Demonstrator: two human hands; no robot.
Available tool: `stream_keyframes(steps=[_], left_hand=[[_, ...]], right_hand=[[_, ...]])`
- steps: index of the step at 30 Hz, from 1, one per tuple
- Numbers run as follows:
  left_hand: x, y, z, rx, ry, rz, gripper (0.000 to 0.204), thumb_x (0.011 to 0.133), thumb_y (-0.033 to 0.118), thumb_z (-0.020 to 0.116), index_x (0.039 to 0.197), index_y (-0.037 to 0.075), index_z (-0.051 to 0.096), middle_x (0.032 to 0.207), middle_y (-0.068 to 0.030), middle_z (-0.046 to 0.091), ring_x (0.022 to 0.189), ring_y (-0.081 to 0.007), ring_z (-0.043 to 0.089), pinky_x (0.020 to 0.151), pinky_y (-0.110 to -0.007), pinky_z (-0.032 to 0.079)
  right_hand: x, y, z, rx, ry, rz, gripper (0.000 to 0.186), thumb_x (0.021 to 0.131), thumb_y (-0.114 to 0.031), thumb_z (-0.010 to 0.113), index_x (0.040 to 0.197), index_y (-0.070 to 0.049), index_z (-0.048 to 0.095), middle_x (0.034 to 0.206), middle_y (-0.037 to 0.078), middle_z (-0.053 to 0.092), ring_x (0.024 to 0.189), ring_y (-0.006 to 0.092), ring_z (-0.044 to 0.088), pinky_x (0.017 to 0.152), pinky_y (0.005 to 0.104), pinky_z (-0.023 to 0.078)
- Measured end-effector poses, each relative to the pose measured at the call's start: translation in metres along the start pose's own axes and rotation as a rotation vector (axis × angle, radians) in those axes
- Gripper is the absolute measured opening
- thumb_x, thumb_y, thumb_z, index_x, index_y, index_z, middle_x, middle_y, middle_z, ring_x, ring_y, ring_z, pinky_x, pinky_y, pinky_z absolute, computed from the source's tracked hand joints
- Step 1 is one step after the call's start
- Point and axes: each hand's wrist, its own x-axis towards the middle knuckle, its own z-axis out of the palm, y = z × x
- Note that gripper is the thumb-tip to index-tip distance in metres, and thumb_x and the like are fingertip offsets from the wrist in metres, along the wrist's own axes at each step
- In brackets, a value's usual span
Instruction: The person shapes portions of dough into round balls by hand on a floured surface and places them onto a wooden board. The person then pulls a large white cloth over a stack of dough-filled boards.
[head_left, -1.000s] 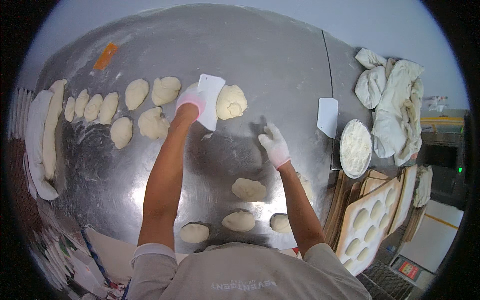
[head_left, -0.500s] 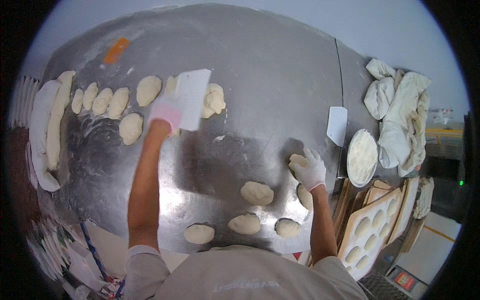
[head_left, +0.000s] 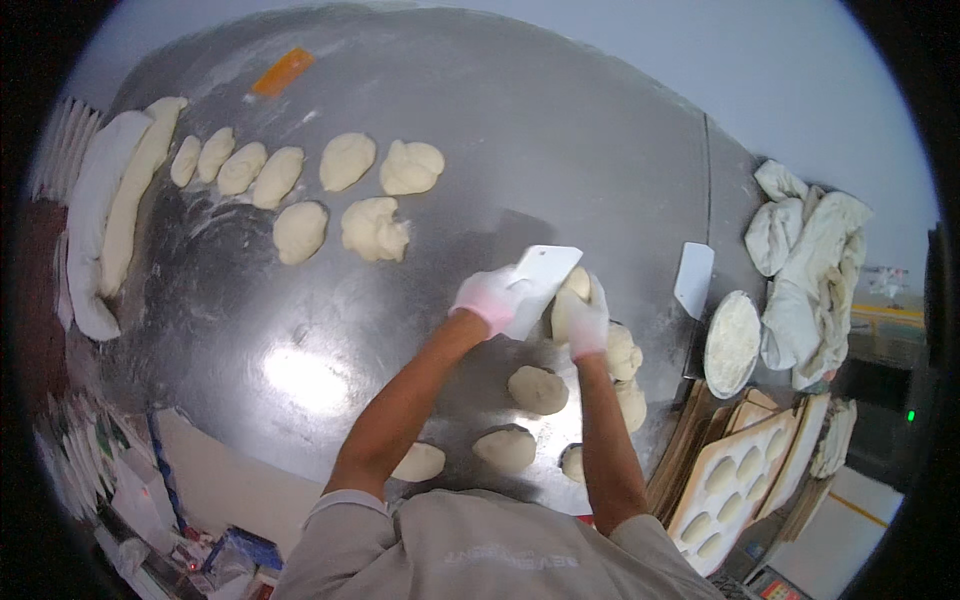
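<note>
My left hand [head_left: 490,298], in a white glove with a pink cuff, grips a flat white dough scraper [head_left: 545,275]. Cupped round a pale dough piece [head_left: 563,318], my gloved right hand [head_left: 588,320] is just right of the scraper. Part of that dough is hidden by the fingers. Nearer to me lie more lumps: one dough lump [head_left: 538,390] in the middle, another dough lump [head_left: 504,450] below it, and a dough lump [head_left: 622,352] beside my right wrist. My right forearm partly covers some of them.
At the left, several dough pieces [head_left: 280,178] lie near a long dough strip [head_left: 135,200] beside a white cloth. An orange scraper [head_left: 283,72] lies at the far left. Rightward are a second white scraper [head_left: 694,280], a flour bowl [head_left: 733,343], crumpled cloths [head_left: 815,260] and dough-laden boards [head_left: 690,500].
My left hand has brought the scraper rightward and nearer, away from the far dough pieces to beside my right hand. My right hand stays at its dough, slightly farther left. The view has shifted.
</note>
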Motion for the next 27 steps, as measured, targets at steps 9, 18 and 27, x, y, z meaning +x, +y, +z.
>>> stream_keyframes(steps=[9,18,27], left_hand=[[-0.05,-0.171,-0.223,0.167,0.393,-0.364,0.037,0.097,0.025,0.041,0.12,0.004,0.06,0.114,-0.0205,0.064,0.1,-0.0332,0.063,0.087,-0.04,0.049],[-0.007,-0.148,-0.08,0.049,0.226,0.61,0.034,0.093,0.032,0.049,0.104,0.004,0.066,0.107,-0.0169,0.066,0.1,-0.0321,0.061,0.086,-0.044,0.046],[-0.121,-0.205,-0.251,0.811,0.062,-0.074,0.028,0.093,0.021,0.05,0.114,0.01,0.065,0.104,-0.0156,0.066,0.098,-0.0324,0.062,0.085,-0.041,0.05]], right_hand=[[-0.089,-0.063,0.042,-0.951,-1.127,-0.181,0.055,0.084,-0.028,0.064,0.132,-0.004,0.05,0.124,0.014,0.058,0.117,0.0255,0.055,0.099,0.0332,0.042],[-0.041,-0.023,0.124,-0.269,-0.377,0.146,0.062,0.084,-0.019,0.067,0.137,0.001,0.042,0.112,0.014,0.061,0.1,0.0189,0.059,0.084,0.0316,0.049],[-0.063,-0.049,0.045,-1.248,-0.488,-0.296,0.055,0.082,-0.023,0.064,0.133,-0.01,0.048,0.129,0.017,0.054,0.11,0.0327,0.058,0.091,0.0395,0.047]])
